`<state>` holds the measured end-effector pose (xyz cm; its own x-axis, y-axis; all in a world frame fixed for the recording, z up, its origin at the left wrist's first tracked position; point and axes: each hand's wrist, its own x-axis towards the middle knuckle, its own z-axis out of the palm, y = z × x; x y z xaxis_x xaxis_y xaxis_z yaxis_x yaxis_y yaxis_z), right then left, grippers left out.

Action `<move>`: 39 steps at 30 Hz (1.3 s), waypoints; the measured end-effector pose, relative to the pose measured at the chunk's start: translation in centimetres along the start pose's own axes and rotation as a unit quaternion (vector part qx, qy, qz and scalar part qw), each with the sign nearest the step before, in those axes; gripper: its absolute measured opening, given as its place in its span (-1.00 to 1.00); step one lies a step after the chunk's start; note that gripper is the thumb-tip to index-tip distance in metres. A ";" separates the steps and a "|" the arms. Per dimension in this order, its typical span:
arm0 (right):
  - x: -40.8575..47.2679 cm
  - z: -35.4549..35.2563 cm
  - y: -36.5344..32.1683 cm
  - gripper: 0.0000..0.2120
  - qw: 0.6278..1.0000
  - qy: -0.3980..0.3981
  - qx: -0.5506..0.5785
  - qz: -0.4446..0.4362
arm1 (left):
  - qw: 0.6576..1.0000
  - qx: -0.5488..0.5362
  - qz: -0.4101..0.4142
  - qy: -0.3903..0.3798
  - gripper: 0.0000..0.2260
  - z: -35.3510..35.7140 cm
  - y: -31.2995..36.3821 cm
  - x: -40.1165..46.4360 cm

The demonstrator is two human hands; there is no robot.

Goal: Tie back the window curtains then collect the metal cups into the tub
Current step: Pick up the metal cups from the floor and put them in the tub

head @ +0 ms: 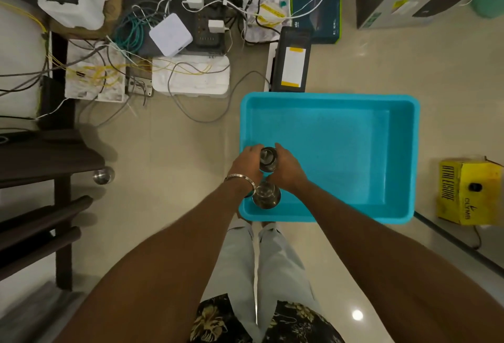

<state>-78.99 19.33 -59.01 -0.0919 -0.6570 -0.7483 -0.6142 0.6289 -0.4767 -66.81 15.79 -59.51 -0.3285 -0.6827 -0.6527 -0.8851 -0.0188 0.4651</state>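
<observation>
Fingers (252, 149) of both hands curl round one metal cup (268, 158), held between them just above the near-left corner of the blue tub (403, 157), centre of frame. Left hand (245, 164) grips the cup's left side, bracelet on that wrist; right hand (289, 169) grips its right side. Whether the cup already touches the tub floor, can't tell.

Progress, judged from what shows: a second metal cup (266, 195) stands upright in the tub, just below the held one and close to the near wall, so collecting is well under way. A third cup (103, 175) sits on the floor at mid-left of frame, beside the dark wooden table (41, 159) and well apart from the tub; prob. left to fetch. Curtains aren't in view, so no way to say if they're tied back. Rest of the tub is bare.

Pose: both forearms stretch fwd from the bottom of frame and converge on the cup, wrists angled inward, palms facing each other. Person stands at the tub's near edge, legs visible below the arms.
</observation>
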 end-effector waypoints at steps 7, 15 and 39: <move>-0.6 -0.3 -0.3 -0.02 0.999 -0.010 -0.027 -0.018 | 0.999 -0.004 -0.024 -0.030 -0.29 -0.3 0.6 -1.1; -3.7 -1.9 -1.7 -0.15 0.994 0.041 -0.068 -0.074 | 0.997 -0.058 -0.038 0.039 -0.29 -3.8 1.2 -4.9; -16.3 14.9 -24.3 -0.30 0.897 0.007 -0.312 -0.312 | 0.934 -0.171 -0.184 0.254 -0.20 -11.6 -20.7 -29.2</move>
<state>-50.92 20.98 -42.07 0.4166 -0.8076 -0.4174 -0.8681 -0.2169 -0.4466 -35.03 27.60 -43.15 0.2534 -0.8412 -0.4777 -0.7218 -0.4931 0.4855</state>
